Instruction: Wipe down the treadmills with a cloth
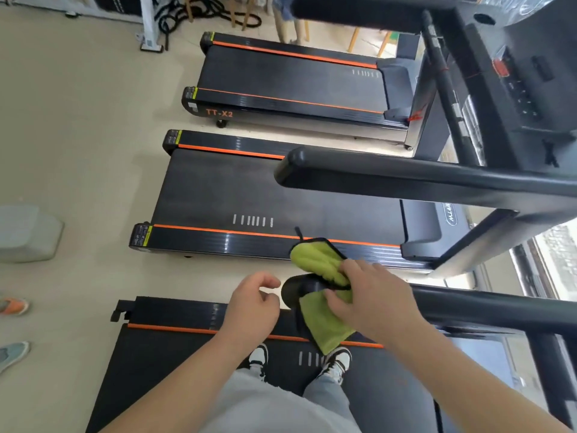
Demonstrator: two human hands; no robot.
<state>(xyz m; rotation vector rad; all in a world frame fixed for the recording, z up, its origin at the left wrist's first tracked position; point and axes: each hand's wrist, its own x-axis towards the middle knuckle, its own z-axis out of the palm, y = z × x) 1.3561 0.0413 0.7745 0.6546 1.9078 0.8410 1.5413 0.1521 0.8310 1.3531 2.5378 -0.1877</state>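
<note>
I stand on the belt of the nearest treadmill (175, 348), black with an orange stripe. Its left handrail (468, 303) runs in from the right and ends in a rounded tip at centre. A green cloth (315, 260) with a dark edge is draped over that tip. My right hand (371, 298) grips the cloth around the rail end, fingers curled over it. To the left of the rail tip, my left hand (253, 304) hovers with loosely curled fingers, holding nothing.
Two more treadmills (281, 189) (290, 79) lie side by side beyond, with a console (518, 85) at upper right. Another person's shoes (12, 304) show at the left edge beside a grey block (25, 232). Ropes and chair legs stand at the far wall.
</note>
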